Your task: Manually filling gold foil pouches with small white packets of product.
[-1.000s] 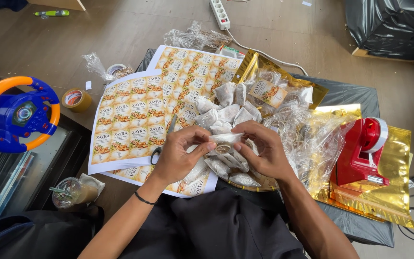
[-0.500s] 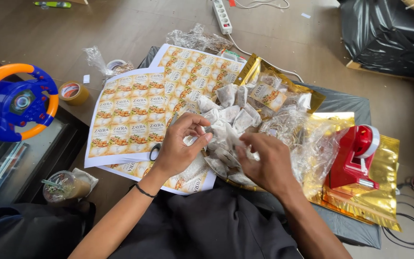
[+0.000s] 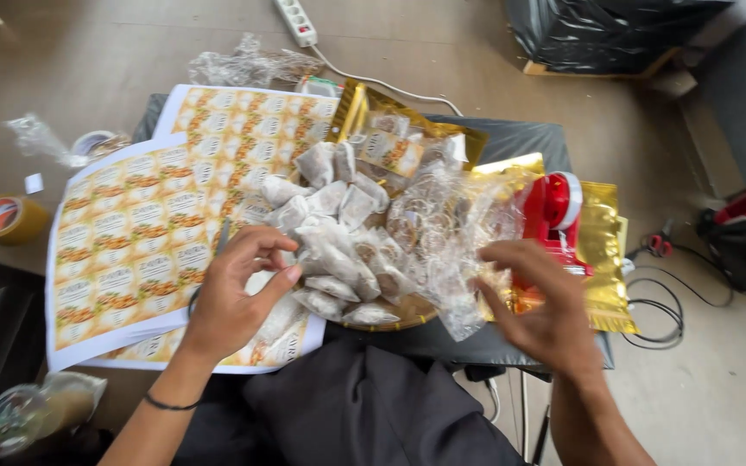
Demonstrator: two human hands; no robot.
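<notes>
- Left hand (image 3: 233, 298) hovers at the near-left edge of the sachet pile (image 3: 330, 246), fingers curled, thumb and forefinger close together; whether anything is pinched between them cannot be told.
- Right hand (image 3: 539, 309) is spread, fingers loose, at the right of the pile, touching or just above the crinkled clear bag (image 3: 446, 233); nothing is clearly gripped.
- Sachet pile: small white filter-paper pouches with dark filling, heaped on a round woven tray (image 3: 399, 315) in the middle of the dark tabletop (image 3: 511, 142).
- Handling, as judged: each sachet looks light, soft and easily crushed or torn; best taken by a sealed edge or corner, not the filled belly.
- Clear bag looks flimsy and slippery.
- Left of the pile: sheets of orange printed labels (image 3: 135, 250), overlapping.
- Behind and right of the pile: gold foil pouches (image 3: 602, 237) and a red handheld sealer (image 3: 550, 211).
- Far left of the pile: tape roll (image 3: 3, 217); an iced drink cup (image 3: 32, 414) lower left.
- Beyond the pile, on the floor: white power strip (image 3: 297, 21).
</notes>
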